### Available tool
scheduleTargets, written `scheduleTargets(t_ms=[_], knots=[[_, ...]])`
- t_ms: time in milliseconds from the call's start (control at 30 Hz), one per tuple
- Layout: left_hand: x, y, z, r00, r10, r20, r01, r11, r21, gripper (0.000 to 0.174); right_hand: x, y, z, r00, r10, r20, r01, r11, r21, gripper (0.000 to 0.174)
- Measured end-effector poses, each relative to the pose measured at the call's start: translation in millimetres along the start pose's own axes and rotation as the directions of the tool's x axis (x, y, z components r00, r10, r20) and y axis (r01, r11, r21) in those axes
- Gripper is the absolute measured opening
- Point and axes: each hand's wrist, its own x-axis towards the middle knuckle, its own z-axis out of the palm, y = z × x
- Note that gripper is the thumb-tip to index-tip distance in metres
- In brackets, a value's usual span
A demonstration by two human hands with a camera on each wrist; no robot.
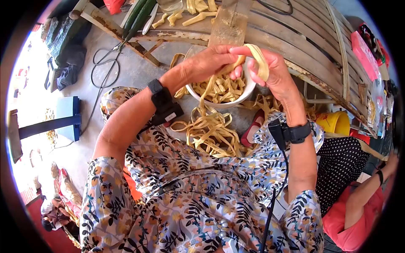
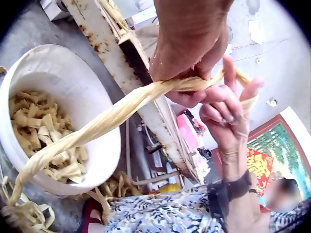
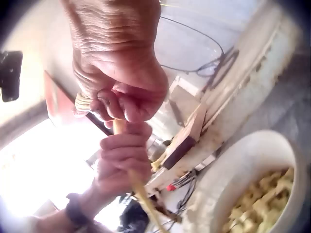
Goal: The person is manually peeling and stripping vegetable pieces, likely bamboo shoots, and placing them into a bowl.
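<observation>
A long, pale-yellow, ribbon-like strip (image 1: 259, 61) runs between both hands above a white bucket (image 2: 90, 73). My left hand (image 1: 209, 62) pinches it, and from there the strip hangs as a twisted rope past the bucket's rim in the left wrist view. My right hand (image 1: 276, 76) holds the other part, with the strip looped over its fingers. The fingertips of both hands lie close together. Inside the bucket are many short knotted yellow pieces (image 1: 223, 89). A heap of loose yellow strips (image 1: 209, 133) lies below, between the feet.
A slatted bench (image 1: 303, 38) with a rusty frame stands just beyond the bucket. On it lie a wooden board (image 1: 230, 25), cucumbers (image 1: 139, 19) and several knotted pieces. A black cable (image 1: 103, 67) crosses the floor at left. Another person (image 1: 358, 206) sits close at right.
</observation>
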Motion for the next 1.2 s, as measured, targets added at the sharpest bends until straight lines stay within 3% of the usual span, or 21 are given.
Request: scheduleTargets(t_ms=[100,133,233,267,367,400,433,500,533,633,667,767,867,967,1000,1100,1200], knots=[[-2,-1,8,0.989,-0.099,0.107,0.112,0.986,-0.123,0.036,2,-5,3,0.997,-0.045,-0.060,0.041,0.996,-0.079,0.033],[-4,-2,12,0.982,-0.058,0.178,0.082,0.988,-0.133,0.047,0,-7,6,0.997,0.036,-0.069,-0.035,0.999,0.014,0.033],[-6,-21,14,0.955,-0.076,0.286,0.171,0.930,-0.325,0.053,1,-6,5,0.989,0.109,-0.099,-0.125,0.975,-0.183,0.032],[-7,-22,15,0.952,-0.166,0.258,0.253,0.900,-0.355,0.052,1,-2,5,0.986,0.119,-0.117,-0.139,0.973,-0.184,0.030],[-5,-26,20,0.975,-0.072,0.211,0.164,0.873,-0.460,0.044,2,2,4,0.985,0.132,-0.110,-0.152,0.968,-0.199,0.030],[-5,-25,19,0.976,-0.094,0.198,0.180,0.857,-0.483,0.034,4,5,3,0.995,0.068,-0.074,-0.085,0.963,-0.257,0.030],[-4,-24,19,0.989,-0.139,0.057,0.149,0.884,-0.443,0.031,6,11,1,0.989,-0.088,-0.116,0.029,0.899,-0.438,0.029],[0,-17,21,0.953,-0.200,-0.227,0.112,0.931,-0.347,0.024,11,24,-4,0.908,-0.404,-0.110,0.191,0.632,-0.751,0.029],[3,-19,13,0.951,-0.120,-0.285,0.037,0.960,-0.279,0.022,11,27,-5,0.827,-0.546,-0.131,0.133,0.418,-0.899,0.029],[2,-4,20,0.863,0.038,-0.503,-0.041,0.999,0.006,0.021,12,26,6,0.842,-0.430,-0.327,-0.089,0.487,-0.869,0.020],[0,-3,17,0.861,0.101,-0.499,-0.049,0.992,0.115,0.021,13,28,4,0.867,-0.367,-0.338,-0.079,0.567,-0.820,0.020],[-2,-3,16,0.868,0.086,-0.489,-0.011,0.988,0.155,0.021,22,42,-11,0.915,0.102,-0.390,-0.293,0.832,-0.470,0.015],[-4,3,14,0.902,0.079,-0.424,-0.011,0.987,0.161,0.025,21,36,-8,0.924,0.117,-0.365,-0.252,0.902,-0.350,0.013],[-5,3,23,0.878,0.141,-0.457,0.097,0.884,0.458,0.030,22,49,-11,0.944,0.032,-0.327,-0.192,0.861,-0.471,0.011],[-4,-2,24,0.883,0.200,-0.425,0.097,0.808,0.582,0.030,18,39,-2,0.930,0.045,-0.364,-0.260,0.780,-0.568,0.010],[1,-14,17,0.841,0.373,-0.391,0.085,0.624,0.777,0.024,20,58,1,0.887,-0.362,-0.286,0.046,0.686,-0.726,0.011],[2,-15,14,0.825,0.176,-0.536,0.069,0.911,0.406,0.018,17,43,-2,0.858,-0.401,-0.321,0.154,0.797,-0.584,0.008]])
